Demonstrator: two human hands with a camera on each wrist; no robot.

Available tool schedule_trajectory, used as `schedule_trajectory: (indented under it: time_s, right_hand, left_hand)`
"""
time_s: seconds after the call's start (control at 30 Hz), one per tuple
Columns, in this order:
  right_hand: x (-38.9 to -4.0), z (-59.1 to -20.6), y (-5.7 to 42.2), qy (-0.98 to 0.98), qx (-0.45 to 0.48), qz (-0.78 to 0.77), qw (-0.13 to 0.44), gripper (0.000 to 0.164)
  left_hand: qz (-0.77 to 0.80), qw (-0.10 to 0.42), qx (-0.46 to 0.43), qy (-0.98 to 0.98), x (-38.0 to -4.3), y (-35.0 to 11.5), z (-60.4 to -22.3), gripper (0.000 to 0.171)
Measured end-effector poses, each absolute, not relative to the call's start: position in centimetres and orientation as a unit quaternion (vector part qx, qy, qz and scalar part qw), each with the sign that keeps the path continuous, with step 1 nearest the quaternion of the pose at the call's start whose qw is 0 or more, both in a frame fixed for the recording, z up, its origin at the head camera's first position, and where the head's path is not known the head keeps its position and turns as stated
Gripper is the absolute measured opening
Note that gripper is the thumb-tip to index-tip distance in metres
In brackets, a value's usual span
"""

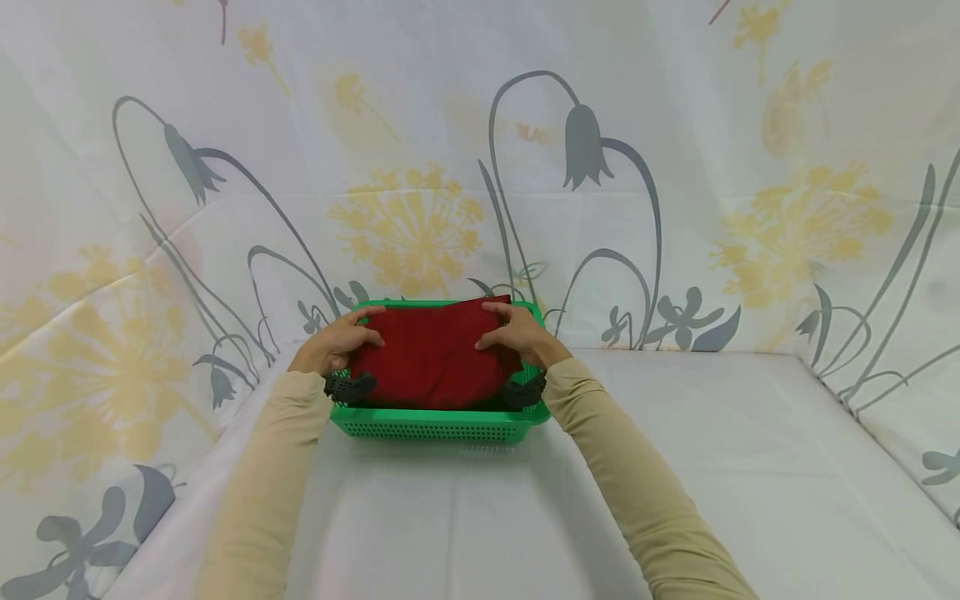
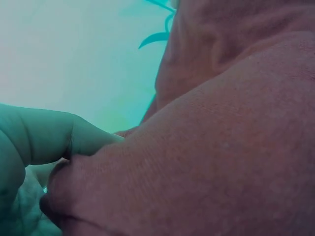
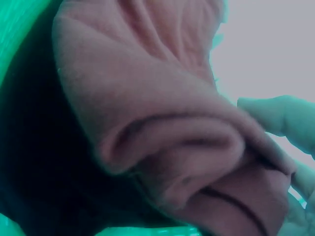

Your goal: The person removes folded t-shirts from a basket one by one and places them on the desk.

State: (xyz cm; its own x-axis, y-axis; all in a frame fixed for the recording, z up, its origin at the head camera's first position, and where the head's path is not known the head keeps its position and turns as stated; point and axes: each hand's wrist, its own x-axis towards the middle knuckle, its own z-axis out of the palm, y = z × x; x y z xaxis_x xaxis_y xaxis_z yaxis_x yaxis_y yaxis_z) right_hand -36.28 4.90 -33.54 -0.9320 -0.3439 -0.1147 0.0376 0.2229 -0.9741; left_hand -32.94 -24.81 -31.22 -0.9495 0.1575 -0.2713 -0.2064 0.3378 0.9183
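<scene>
Red cloth [image 1: 435, 354]: lying across the opening of the green basket [image 1: 438, 417], left of centre in the head frame; its upper right corner is rising past the basket's far rim. Whether it is resting on anything inside, cannot tell.
Left grip [image 1: 339, 340]: grasping the cloth's left edge, thumb and fingers closing on it; in the left wrist frame the cloth is filling the right and lower parts, fingers showing at lower left.
Right grip [image 1: 522, 335]: grasping the cloth's upper right edge, thumb and forefinger spreading apart across it; the right wrist frame is showing loose folds at centre, fingers at the right edge.
Dark mass [image 3: 44, 128]: sitting beside and below the folds, left side of the right wrist frame; too dark to name.
Wrists: black perforated pieces [image 1: 348, 387] showing under both; beige sleeves [image 1: 262, 483] running down to the bottom edge.
Worktop [image 1: 712, 442]: carrying the basket, white, spreading across the lower frame.
Backdrop [image 1: 660, 50]: hanging behind, showing grey bellflowers [image 1: 583, 142] and yellow blooms [image 1: 412, 221].
</scene>
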Motion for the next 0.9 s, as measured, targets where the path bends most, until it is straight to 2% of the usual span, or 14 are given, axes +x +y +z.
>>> schedule_trajectory:
  time_s: [0.37, 0.6, 0.9]
  right_hand:
    - [-36.2, -33.1, 5.6, 0.772, -0.126, -0.608, 0.138, 0.08]
    - [-35.5, -32.0, 6.0, 0.759, -0.116, -0.624, 0.145, 0.083]
    - [-35.2, -32.0, 6.6, 0.729, -0.106, -0.66, 0.149, 0.085]
  left_hand:
    - [0.584, 0.153, -0.007, 0.797, -32.7, -24.9, -30.6, 0.067]
    - [0.649, 0.143, 0.022, 0.747, -32.4, -24.4, -30.4, 0.073]
    - [0.676, 0.132, 0.018, 0.725, -32.0, -23.8, -30.2, 0.078]
